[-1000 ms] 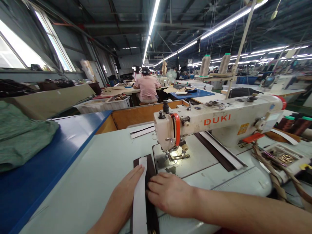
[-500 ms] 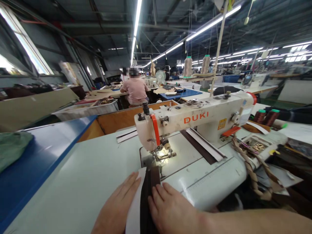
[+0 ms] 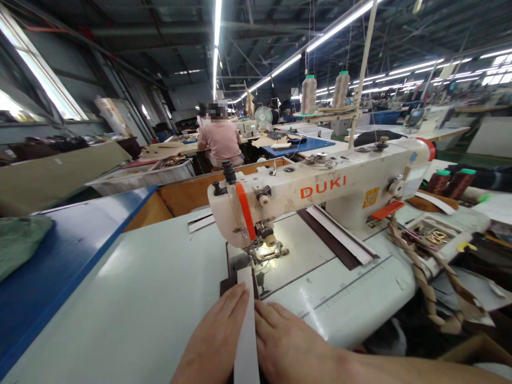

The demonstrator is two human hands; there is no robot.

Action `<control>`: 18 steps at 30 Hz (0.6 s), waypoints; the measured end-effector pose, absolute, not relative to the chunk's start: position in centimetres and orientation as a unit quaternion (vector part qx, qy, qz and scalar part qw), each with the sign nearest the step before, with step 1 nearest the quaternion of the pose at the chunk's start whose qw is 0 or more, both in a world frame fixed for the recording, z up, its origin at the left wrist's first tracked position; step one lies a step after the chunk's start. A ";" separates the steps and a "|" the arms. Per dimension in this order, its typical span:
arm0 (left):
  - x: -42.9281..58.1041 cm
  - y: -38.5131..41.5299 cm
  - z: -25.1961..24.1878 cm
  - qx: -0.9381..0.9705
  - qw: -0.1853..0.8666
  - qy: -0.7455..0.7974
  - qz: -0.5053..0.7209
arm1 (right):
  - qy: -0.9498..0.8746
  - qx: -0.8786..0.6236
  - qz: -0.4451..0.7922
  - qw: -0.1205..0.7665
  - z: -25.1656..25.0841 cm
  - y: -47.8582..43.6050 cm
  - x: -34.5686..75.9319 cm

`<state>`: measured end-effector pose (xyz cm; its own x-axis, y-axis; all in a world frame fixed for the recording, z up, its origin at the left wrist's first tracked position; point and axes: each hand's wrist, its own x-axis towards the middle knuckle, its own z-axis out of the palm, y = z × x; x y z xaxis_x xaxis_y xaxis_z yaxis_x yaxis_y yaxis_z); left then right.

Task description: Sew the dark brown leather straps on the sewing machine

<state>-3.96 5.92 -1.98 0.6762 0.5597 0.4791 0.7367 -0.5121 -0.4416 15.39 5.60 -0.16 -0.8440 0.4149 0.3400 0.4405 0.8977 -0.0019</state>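
Observation:
A long white strip (image 3: 246,330) lies over a dark brown strip (image 3: 228,286) on the sewing machine table, running towards the needle area. My left hand (image 3: 216,336) is stretched flat along the left side, its fingertips resting on the white strip. My right hand (image 3: 286,338) lies against the right edge of the strips, fingers extended and close together; its thumb is hidden. Just beyond the far end of the strips is the presser foot area (image 3: 268,253) of the sewing machine (image 3: 280,186), lit by a lamp.
Another brown and white strip pair (image 3: 336,234) lies under the machine arm. A tray of metal rings (image 3: 438,234) stands at the right, by a twisted tan strip (image 3: 424,290). A blue table (image 3: 80,250) adjoins at the left. A person in pink (image 3: 220,140) sits ahead.
The white strip has shifted right over the dark strip, covering much of it. My left hand has moved right with it; my right hand now sits at the strips' edge.

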 end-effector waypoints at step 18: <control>-3.3 6.7 -1.9 -0.852 0.327 -0.396 -0.107 | -0.947 -0.199 -0.088 0.238 -5.6 6.5 15.6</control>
